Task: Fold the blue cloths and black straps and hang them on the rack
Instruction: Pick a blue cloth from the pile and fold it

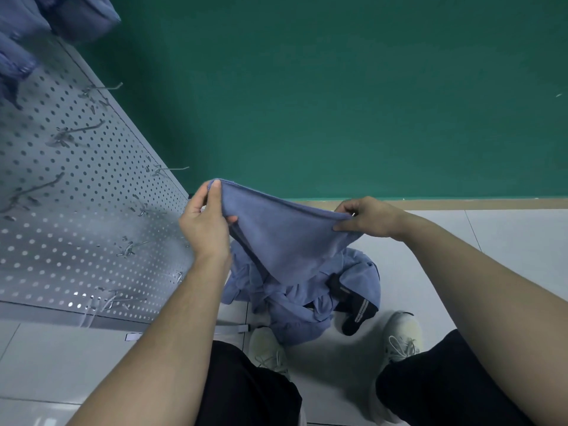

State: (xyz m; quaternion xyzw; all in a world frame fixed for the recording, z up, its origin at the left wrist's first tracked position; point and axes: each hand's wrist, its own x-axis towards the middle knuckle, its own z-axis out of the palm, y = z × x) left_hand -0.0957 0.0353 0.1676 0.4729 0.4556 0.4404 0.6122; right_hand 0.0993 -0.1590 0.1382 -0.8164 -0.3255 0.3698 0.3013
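Blue cloth point(285, 238) pinched taut between both hands point(204, 224), hiding much of the floor pile point(307, 302)

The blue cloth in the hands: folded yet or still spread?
Spread, not neatly folded. The blue cloth hangs stretched between the left hand and right hand, each pinching its top edge; its lower part is hidden against the pile.

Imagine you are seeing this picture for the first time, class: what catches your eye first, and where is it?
At the centre, the left hand and right hand pinch a blue cloth stretched between them. Below it, a pile of blue cloths and a black strap lies on the floor by the person's shoes. On the left stands a grey pegboard rack with metal hooks, cloths already hanging at its top.
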